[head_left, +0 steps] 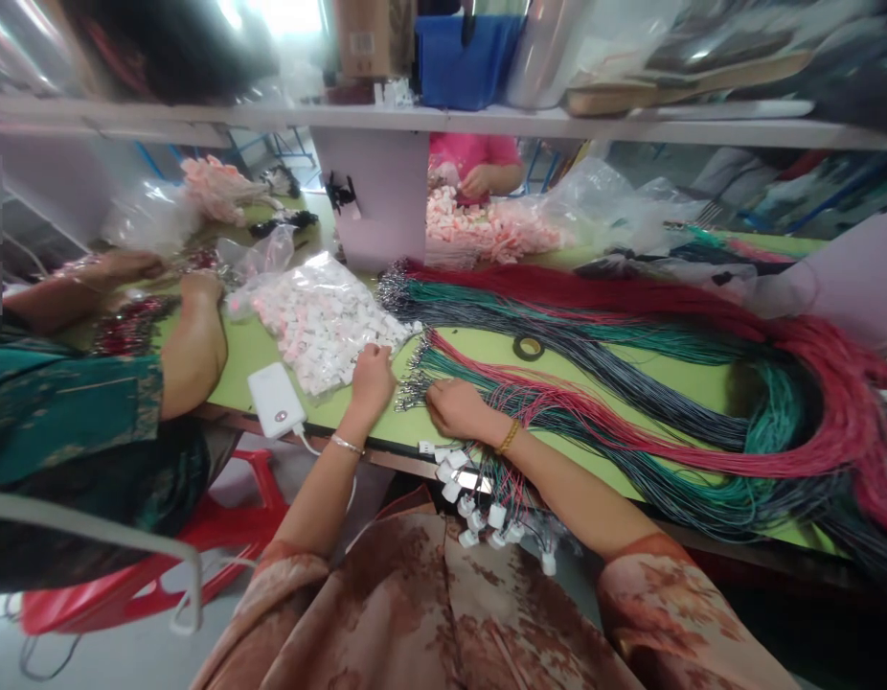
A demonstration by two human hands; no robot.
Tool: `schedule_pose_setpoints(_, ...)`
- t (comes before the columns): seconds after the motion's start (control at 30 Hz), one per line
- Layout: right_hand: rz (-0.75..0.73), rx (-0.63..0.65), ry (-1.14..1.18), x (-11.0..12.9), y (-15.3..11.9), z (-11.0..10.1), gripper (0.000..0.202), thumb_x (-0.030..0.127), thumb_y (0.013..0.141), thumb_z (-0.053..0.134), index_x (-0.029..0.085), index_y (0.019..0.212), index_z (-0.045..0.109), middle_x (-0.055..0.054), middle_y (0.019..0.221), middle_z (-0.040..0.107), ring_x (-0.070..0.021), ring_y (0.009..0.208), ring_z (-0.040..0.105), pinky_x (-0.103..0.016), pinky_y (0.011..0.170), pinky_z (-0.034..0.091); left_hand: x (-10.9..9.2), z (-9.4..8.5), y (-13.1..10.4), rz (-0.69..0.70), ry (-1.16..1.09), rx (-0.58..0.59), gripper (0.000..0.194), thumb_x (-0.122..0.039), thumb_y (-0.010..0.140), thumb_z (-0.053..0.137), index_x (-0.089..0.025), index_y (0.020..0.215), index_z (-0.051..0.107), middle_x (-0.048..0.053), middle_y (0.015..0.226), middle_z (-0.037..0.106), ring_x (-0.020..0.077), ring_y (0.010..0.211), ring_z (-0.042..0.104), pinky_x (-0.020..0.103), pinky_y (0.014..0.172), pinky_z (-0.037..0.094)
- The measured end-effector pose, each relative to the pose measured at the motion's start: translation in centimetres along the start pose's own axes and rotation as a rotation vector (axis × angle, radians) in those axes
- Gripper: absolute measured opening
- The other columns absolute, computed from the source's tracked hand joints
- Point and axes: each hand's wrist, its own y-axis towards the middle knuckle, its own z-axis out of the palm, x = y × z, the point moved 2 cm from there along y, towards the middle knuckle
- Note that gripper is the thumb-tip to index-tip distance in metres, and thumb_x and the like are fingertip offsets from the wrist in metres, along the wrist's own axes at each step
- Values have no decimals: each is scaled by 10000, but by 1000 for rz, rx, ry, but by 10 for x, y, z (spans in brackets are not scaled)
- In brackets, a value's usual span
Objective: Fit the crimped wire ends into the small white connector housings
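Note:
My left hand is closed at the lower right edge of a clear bag of white connectors; what its fingers pinch is too small to make out. My right hand rests with curled fingers on the crimped ends of green and black wires, and its fingertips are partly hidden. Red wires run beside them to the right. Wires with white connectors hang over the table's front edge below my right wrist.
A white power bank with a cable lies left of my left hand. Black tape sits between wire bundles. A co-worker's arms are at the left, near a red stool. A shelf crosses above.

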Motion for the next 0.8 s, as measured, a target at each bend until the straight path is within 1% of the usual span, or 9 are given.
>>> schedule_pose_setpoints(0.07, 26, -16, 50, -2, -1, -1, 176, 226, 855, 465, 115, 911, 589, -135, 850, 657, -204, 707, 550, -305, 649, 328, 10, 4, 6, 18, 49, 90, 219, -119, 855, 445, -154, 939, 644, 135, 942, 595, 248, 881, 566, 340, 763, 418)
schedule_pose_setpoints(0.13, 84, -68, 173, -8, -2, -2, 159, 224, 864, 449, 138, 909, 575, -91, 788, 650, -175, 644, 518, -285, 614, 315, 14, 5, 6, 19, 39, 104, 204, -110, 834, 474, -163, 960, 625, 126, 939, 605, 247, 867, 564, 335, 746, 408)
schedule_pose_setpoints(0.2, 129, -154, 349, -13, -1, -2, 126, 221, 861, 450, 160, 867, 561, -43, 720, 623, -147, 597, 483, -265, 593, 310, 14, 2, 3, -30, -26, 40, 203, -119, 820, 508, -169, 987, 612, 111, 927, 617, 240, 841, 562, 334, 739, 405)
schedule_pose_setpoints(0.27, 137, -251, 542, -18, 1, 0, 93, 223, 846, 470, 172, 816, 541, -9, 683, 589, -124, 579, 460, -245, 582, 318, 14, -5, 0, -99, -166, -82, 213, -159, 819, 546, -172, 1021, 614, 92, 918, 627, 221, 809, 558, 332, 740, 410)
schedule_pose_setpoints(0.37, 124, -355, 798, -18, 8, 1, 94, 254, 837, 498, 176, 800, 534, 13, 670, 552, -108, 573, 442, -226, 567, 338, 12, -9, -4, -195, -570, -183, 261, -234, 798, 616, -185, 1054, 634, 51, 899, 634, 156, 699, 538, 298, 698, 427)
schedule_pose_setpoints(0.5, 141, -410, 992, -11, 16, -6, 147, 310, 829, 524, 169, 820, 564, 9, 680, 551, -106, 577, 444, -226, 559, 355, 0, 1, -13, -411, -1275, 40, 237, -289, 716, 719, -161, 904, 652, -3, 703, 589, 85, 553, 482, 230, 566, 407)
schedule_pose_setpoints(0.57, 165, -417, 1010, -8, 16, -11, 158, 322, 812, 540, 167, 804, 570, 5, 681, 557, -104, 572, 438, -228, 554, 351, -9, 7, -18, -484, -1517, 137, 258, -288, 670, 764, -152, 852, 640, -1, 691, 595, 75, 554, 496, 212, 550, 413)
schedule_pose_setpoints(0.67, 233, -423, 995, -8, 14, -13, 154, 320, 779, 551, 168, 757, 559, 7, 664, 556, -98, 557, 420, -225, 541, 341, -18, 12, -25, -524, -1683, 196, 263, -265, 645, 787, -143, 818, 631, 20, 729, 629, 78, 586, 526, 201, 545, 432)
schedule_pose_setpoints(0.8, 285, -429, 963, -12, 10, -11, 142, 306, 745, 536, 172, 699, 534, 20, 614, 531, -92, 534, 399, -222, 526, 323, -23, 15, -28, -528, -1748, 225, 235, -247, 664, 776, -141, 807, 623, 34, 750, 641, 81, 597, 531, 202, 540, 438)
